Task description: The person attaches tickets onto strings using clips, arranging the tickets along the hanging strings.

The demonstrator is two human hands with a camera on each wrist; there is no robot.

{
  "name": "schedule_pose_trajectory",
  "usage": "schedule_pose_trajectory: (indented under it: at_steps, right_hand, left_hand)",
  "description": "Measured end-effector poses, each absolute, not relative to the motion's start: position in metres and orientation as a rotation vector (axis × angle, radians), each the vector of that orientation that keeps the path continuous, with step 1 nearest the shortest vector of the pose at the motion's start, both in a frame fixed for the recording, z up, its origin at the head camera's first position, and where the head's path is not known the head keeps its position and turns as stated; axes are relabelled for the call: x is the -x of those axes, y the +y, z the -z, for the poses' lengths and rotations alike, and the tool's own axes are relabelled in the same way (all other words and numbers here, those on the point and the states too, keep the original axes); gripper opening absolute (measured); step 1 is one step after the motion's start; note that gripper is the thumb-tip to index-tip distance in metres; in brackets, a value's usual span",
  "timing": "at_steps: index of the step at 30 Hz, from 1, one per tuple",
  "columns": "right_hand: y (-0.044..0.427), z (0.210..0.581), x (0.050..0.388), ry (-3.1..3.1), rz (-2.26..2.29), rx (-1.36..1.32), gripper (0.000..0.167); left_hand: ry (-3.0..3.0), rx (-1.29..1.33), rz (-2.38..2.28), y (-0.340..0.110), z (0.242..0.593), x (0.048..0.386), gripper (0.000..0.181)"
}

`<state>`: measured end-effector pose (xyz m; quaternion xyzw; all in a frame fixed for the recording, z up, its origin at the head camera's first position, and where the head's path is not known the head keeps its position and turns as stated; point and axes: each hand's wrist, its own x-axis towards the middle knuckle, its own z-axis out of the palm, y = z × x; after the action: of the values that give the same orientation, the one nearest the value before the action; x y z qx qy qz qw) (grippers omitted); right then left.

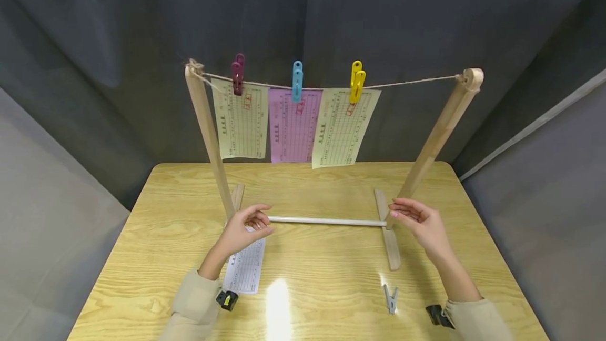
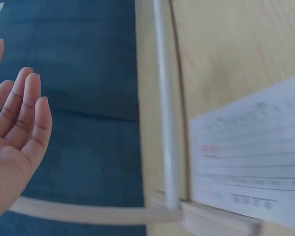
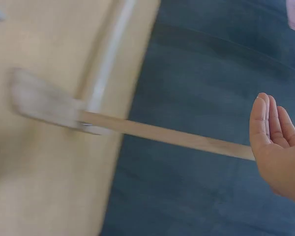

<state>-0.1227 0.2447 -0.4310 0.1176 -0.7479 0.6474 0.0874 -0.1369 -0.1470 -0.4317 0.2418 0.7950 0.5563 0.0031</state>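
My left hand hovers by the foot of the left wooden post, its fingers loosely bent around nothing. Under it on the table lies a white printed slip, partly hidden by the hand. My right hand is in the air beside the lower right post, also holding nothing. Nearest to it on the table is a grey clothespin. Overhead, a twine line carries a pale yellow slip under a maroon clothespin, a pink slip under a blue clothespin, and another yellow slip under a yellow clothespin.
A left wooden post and a right wooden post hold up the twine. Between their feet runs a low white rod. Dark curtains hang behind the wooden table, and grey panels flank it.
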Motion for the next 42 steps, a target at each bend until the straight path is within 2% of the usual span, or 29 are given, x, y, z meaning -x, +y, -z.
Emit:
schedule_pose_trajectory:
  at_steps: [2,5,7,9,12,15,21,28,42]
  right_hand:
    - [0.264,0.476,0.13,-2.189,-1.986,-0.405,0.035]
    - [0.271,0.496,0.122,-2.239,-1.979,-0.354,0.039]
    - [0.272,0.499,0.115,-2.282,-1.94,-0.296,0.04]
    - [0.258,0.471,0.096,-2.413,-1.818,-0.134,0.043]
    - [0.255,0.472,0.084,-2.509,-1.704,0.007,0.042]
    - [0.258,0.487,0.076,-2.602,-1.575,0.118,0.042]
    - [0.261,0.525,0.059,-2.722,-1.392,0.27,0.05]
    - [0.256,0.55,0.043,-2.708,-1.555,0.52,0.068]
    - [0.256,0.561,0.023,-2.846,-1.58,0.597,0.079]
  left_hand:
    - [2.508,-0.731,-1.743,-0.152,0.439,0.134,0.044]
    - [2.534,-0.699,-1.73,-0.158,0.447,0.13,0.044]
    - [2.563,-0.703,-1.712,-0.161,0.451,0.129,0.044]
    - [2.587,-0.695,-1.698,-0.164,0.454,0.128,0.044]
    - [2.625,-0.635,-1.682,-0.168,0.458,0.126,0.044]
    - [2.651,-0.514,-1.676,-0.173,0.463,0.126,0.042]
    - [2.722,-0.338,-1.683,-0.19,0.51,0.141,0.046]
    - [2.892,-0.162,-1.496,-0.202,0.534,0.145,0.05]
    - [2.917,-0.008,-1.207,-0.216,0.557,0.155,0.057]
